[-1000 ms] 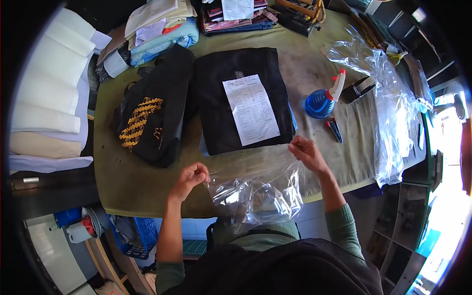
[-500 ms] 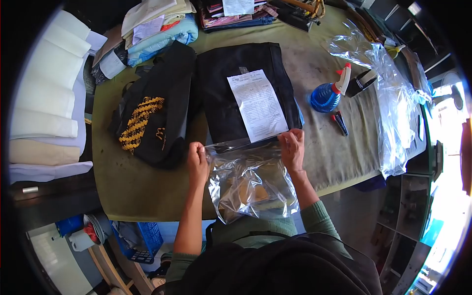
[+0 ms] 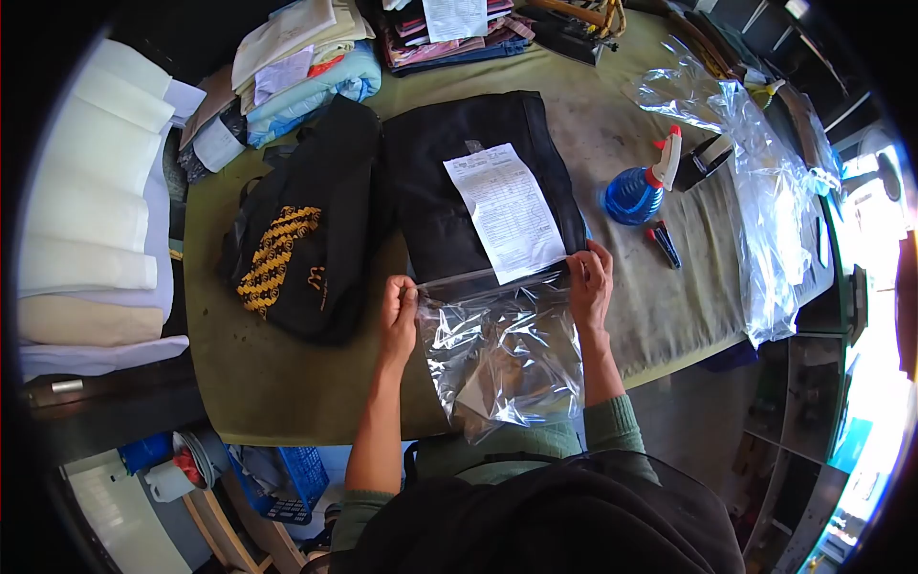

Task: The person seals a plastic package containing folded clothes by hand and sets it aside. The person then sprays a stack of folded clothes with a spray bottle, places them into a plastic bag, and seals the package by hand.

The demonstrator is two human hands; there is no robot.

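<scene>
A clear plastic bag (image 3: 502,359) hangs over the table's near edge, its upper edge stretched between my two hands. My left hand (image 3: 400,311) pinches the left corner of that edge. At the right corner my right hand (image 3: 591,287) grips the plastic, close to the corner of a folded black garment (image 3: 421,182). The bag's upper edge lies at the garment's near side, by the bottom of a printed white paper (image 3: 507,215) that rests on it. Left of the garment lies a black bag (image 3: 335,210) with a yellow pattern.
On the green-covered table (image 3: 287,392) are a blue spray bottle (image 3: 633,196), a stapler (image 3: 663,245), a black box (image 3: 706,161) and loose plastic sheeting (image 3: 765,220). Folded cloth piles (image 3: 311,81) and an iron (image 3: 564,33) stand at the back. White fabric (image 3: 91,182) is at left.
My hands have come closer together and moved up to the garment's near edge, bringing the clear bag's upper edge with them. The view has shifted slightly.
</scene>
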